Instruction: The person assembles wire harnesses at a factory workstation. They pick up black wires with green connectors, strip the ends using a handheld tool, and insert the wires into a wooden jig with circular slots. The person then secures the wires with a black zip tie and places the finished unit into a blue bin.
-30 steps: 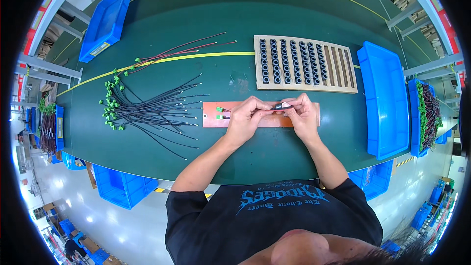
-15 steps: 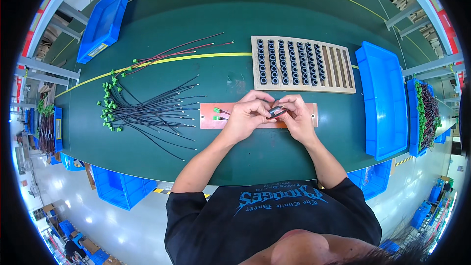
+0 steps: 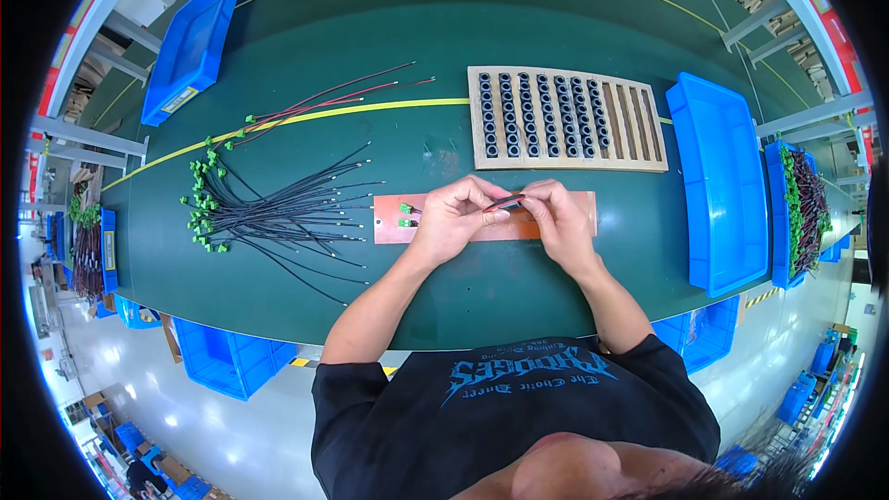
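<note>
Over a copper-coloured board (image 3: 482, 231), my two hands meet with fingers pinched together. My left hand (image 3: 452, 222) is closed on black and red wires (image 3: 506, 203), which bend in a short stretch between the hands. My right hand (image 3: 559, 222) grips the other end of that stretch; its fingertips hide what sits at the end. At the board's left end lie two green connectors (image 3: 406, 216), beside my left wrist, with short leads running toward that hand. Whether a black ring is inside the grip cannot be seen.
Black cables (image 3: 287, 208) with green connectors fan out at left, red ones (image 3: 324, 97) behind them. A wooden rack (image 3: 634, 130) holds rows of black rings. Blue trays stand at right (image 3: 727, 194) and far left (image 3: 193, 46); a blue bin (image 3: 798, 213) holds more cables.
The dark cylindrical piece seen between my fingers is now out of sight, and the black and red wires stretch between both hands. My hands have shifted only slightly.
</note>
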Tool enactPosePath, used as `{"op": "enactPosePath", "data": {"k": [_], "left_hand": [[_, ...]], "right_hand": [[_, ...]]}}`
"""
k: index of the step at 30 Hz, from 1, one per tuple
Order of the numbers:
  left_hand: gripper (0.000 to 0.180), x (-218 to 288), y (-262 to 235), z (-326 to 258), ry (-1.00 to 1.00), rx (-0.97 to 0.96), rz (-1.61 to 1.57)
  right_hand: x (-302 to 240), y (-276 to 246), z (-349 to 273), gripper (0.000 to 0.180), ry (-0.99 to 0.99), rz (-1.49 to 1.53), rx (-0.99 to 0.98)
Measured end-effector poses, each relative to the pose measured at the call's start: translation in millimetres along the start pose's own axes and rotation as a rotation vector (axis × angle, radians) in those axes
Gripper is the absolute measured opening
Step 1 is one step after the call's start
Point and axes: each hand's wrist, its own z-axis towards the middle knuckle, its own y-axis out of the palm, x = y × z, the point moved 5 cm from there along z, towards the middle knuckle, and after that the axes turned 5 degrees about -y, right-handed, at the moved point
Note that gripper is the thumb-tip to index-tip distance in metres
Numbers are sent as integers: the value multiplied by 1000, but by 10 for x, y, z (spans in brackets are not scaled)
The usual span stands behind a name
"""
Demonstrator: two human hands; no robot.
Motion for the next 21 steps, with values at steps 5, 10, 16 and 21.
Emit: {"op": "enactPosePath", "data": {"k": [5, 10, 16, 21], "left_hand": [[20, -36, 39, -21, -52, -14, 20], [15, 23, 80, -25, -65, -105, 139], [11, 4, 160, 12, -51, -138, 108], [12, 27, 203, 96, -248, -167, -31]], "right_hand": [[-76, -282, 64, 7, -23, -148, 172], [94, -371, -23, 11, 132, 191, 215], [-1, -173, -18, 37, 203, 623, 188], [57, -121, -86, 11, 241, 635, 120]]}}
